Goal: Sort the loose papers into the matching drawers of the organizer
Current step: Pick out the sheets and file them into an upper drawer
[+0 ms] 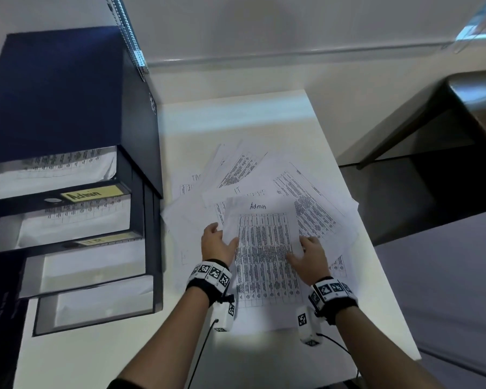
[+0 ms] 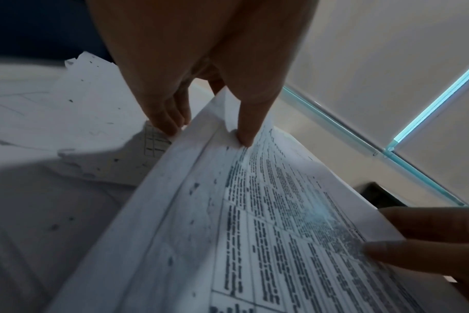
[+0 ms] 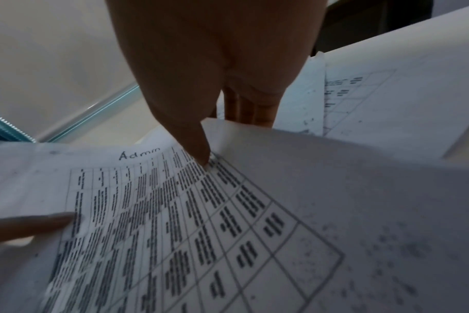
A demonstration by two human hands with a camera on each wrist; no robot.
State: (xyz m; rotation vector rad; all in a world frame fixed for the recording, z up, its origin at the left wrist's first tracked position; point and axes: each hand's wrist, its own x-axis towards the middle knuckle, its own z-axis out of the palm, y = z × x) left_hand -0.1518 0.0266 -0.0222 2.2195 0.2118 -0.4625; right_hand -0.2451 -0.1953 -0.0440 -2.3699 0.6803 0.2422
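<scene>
A printed sheet headed "Admin" (image 1: 264, 248) is lifted off the pile of loose papers (image 1: 306, 192) on the white table. My left hand (image 1: 218, 244) pinches its left edge, thumb on top and fingers under, as the left wrist view shows on the sheet (image 2: 268, 222). My right hand (image 1: 306, 256) pinches the right edge the same way; the sheet (image 3: 161, 211) and its heading are plain in the right wrist view. The dark blue drawer organizer (image 1: 68, 136) stands at the left, with several drawers pulled out and a yellow "Admin" label (image 1: 86, 194) on one.
The white table (image 1: 250, 122) ends at its right edge near a dark wooden desk (image 1: 446, 122). A wall and a window blind lie behind. Sheets headed "IT" (image 1: 237, 190) lie in the pile. Cables trail from both wrist cameras.
</scene>
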